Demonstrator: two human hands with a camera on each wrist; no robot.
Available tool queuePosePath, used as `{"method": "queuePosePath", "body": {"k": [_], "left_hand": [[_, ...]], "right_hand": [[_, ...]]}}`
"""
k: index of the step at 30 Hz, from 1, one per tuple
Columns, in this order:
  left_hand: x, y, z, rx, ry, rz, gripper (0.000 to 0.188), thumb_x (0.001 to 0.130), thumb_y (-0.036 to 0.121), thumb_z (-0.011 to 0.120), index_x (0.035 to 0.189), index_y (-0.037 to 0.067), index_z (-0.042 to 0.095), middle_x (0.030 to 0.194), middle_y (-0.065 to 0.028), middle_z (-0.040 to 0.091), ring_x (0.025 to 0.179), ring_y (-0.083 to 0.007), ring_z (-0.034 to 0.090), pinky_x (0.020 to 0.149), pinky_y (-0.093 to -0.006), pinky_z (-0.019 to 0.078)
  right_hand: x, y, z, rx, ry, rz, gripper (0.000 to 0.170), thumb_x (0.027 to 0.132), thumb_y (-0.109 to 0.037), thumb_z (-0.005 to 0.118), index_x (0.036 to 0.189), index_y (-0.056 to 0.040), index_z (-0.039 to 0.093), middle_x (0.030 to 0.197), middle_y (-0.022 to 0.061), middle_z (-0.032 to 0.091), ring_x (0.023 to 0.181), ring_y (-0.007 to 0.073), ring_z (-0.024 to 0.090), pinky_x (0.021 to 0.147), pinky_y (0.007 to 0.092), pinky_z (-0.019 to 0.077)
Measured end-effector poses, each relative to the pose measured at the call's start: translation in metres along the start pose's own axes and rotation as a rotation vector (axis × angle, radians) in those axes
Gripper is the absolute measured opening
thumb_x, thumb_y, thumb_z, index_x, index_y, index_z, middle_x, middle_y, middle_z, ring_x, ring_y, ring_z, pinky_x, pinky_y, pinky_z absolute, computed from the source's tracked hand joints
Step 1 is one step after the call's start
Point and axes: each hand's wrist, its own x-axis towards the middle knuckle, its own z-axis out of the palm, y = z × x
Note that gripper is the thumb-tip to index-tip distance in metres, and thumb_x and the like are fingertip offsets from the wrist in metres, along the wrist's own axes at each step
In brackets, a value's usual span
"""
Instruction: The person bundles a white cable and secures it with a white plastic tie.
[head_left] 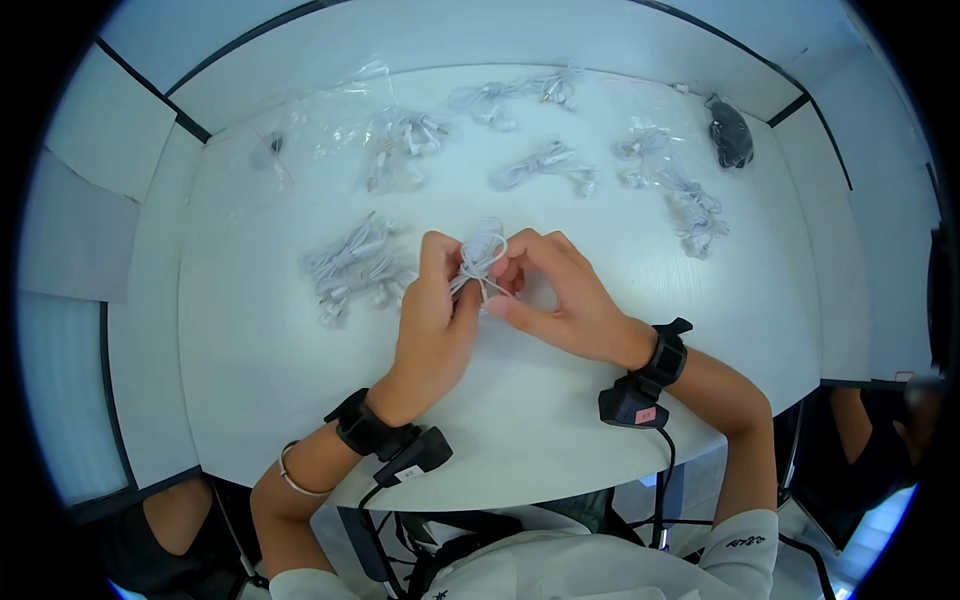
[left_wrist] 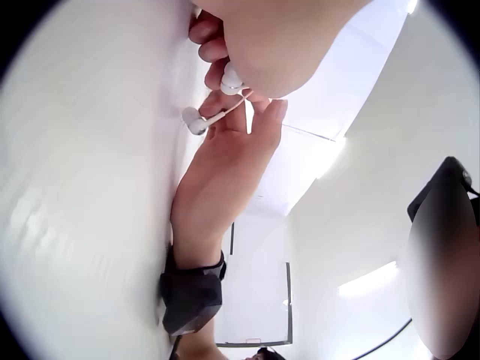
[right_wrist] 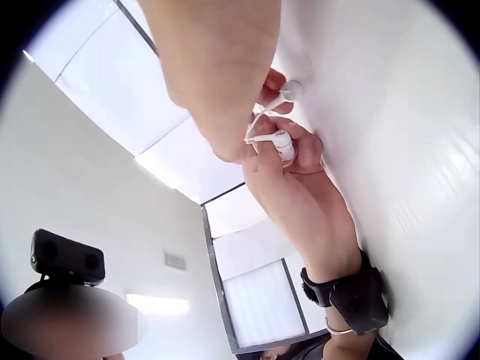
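Observation:
A looped bundle of white earphones (head_left: 483, 248) is held above the middle of the table in the head view. My left hand (head_left: 435, 320) grips the bundle from its left side, thumb toward me. At the bundle's right side, my right hand (head_left: 570, 300) pinches the thin white cable between thumb and fingers. An earbud (left_wrist: 193, 121) dangles by the fingers in the left wrist view, with a second one tucked against the left hand. From the right wrist, one earbud (right_wrist: 283, 145) lies against the left fingers. Parts of the coil are hidden behind the fingers.
Left of the hands lies a pile of white earphones (head_left: 350, 265). More bundles, such as one bundle (head_left: 545, 168) behind the hands, lie across the white table (head_left: 620, 440). Clear plastic bags (head_left: 340, 105) lie at the back left, a black pouch (head_left: 730, 132) at the back right.

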Motion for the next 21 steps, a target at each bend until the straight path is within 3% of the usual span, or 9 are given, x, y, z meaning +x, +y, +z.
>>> {"method": "queuePosePath", "body": {"k": [2,5,9,12,16,19,21], "left_hand": [[-0.001,0.001,0.000,0.117,-0.027,0.060,0.021,0.084,-0.005,0.043,0.102,0.003,0.035,0.086,-0.0182,0.055,0.074,-0.0305,0.059,0.066,-0.0346,0.0450],[-0.002,-0.005,0.003,0.184,-0.029,0.084,0.023,0.084,-0.004,0.045,0.104,0.003,0.036,0.087,-0.0183,0.056,0.075,-0.0324,0.059,0.066,-0.0353,0.0449],[-0.002,0.010,0.004,0.132,-0.041,-0.049,0.018,0.087,0.002,0.047,0.104,0.001,0.039,0.084,-0.0179,0.054,0.072,-0.0296,0.057,0.064,-0.0354,0.0435],[-0.002,0.006,0.005,0.166,0.003,0.037,0.014,0.090,0.007,0.046,0.101,0.001,0.041,0.085,-0.0179,0.053,0.074,-0.0268,0.056,0.065,-0.0356,0.0428],[-0.002,0.018,0.005,0.227,-0.035,-0.015,0.013,0.092,0.012,0.044,0.094,0.000,0.041,0.084,-0.0162,0.049,0.075,-0.0306,0.053,0.066,-0.0373,0.0416],[-0.001,0.010,0.007,0.389,-0.051,0.082,0.014,0.093,0.013,0.042,0.091,0.000,0.042,0.083,-0.0160,0.048,0.075,-0.0351,0.051,0.066,-0.0403,0.0415],[-0.001,0.007,0.009,0.505,-0.065,0.188,0.014,0.093,0.013,0.042,0.090,0.000,0.042,0.084,-0.0162,0.047,0.076,-0.0375,0.050,0.066,-0.0424,0.0417]], "right_hand": [[-0.001,-0.001,0.000,-0.115,-0.007,0.015,0.026,0.079,-0.025,0.068,0.092,-0.0077,0.054,0.073,0.0009,0.057,0.067,0.0167,0.055,0.073,0.0299,0.0378],[-0.001,0.000,0.000,-0.129,-0.026,0.064,0.023,0.079,-0.024,0.068,0.089,-0.0076,0.055,0.073,0.0008,0.057,0.066,0.0173,0.056,0.073,0.0299,0.0379],[-0.004,0.011,0.005,-0.107,0.093,0.029,0.015,0.081,-0.018,0.063,0.086,-0.0060,0.055,0.071,0.0035,0.057,0.065,0.0186,0.054,0.075,0.0309,0.0379],[-0.002,0.012,0.003,-0.036,0.127,0.034,0.012,0.082,-0.013,0.060,0.087,-0.0042,0.054,0.072,0.0052,0.057,0.066,0.0183,0.054,0.072,0.0308,0.0400],[0.001,0.005,-0.001,0.223,0.165,0.149,0.012,0.083,-0.011,0.059,0.083,-0.0011,0.052,0.072,0.0060,0.057,0.070,0.0163,0.055,0.063,0.0286,0.0433],[-0.001,0.005,-0.006,0.050,0.198,0.093,0.012,0.082,-0.012,0.059,0.080,-0.0020,0.052,0.069,0.0055,0.056,0.067,0.0168,0.054,0.064,0.0294,0.0423],[-0.004,0.000,-0.008,-0.243,0.232,0.051,0.012,0.080,-0.013,0.060,0.075,-0.0046,0.053,0.067,0.0051,0.058,0.062,0.0198,0.052,0.064,0.0317,0.0404]]}}
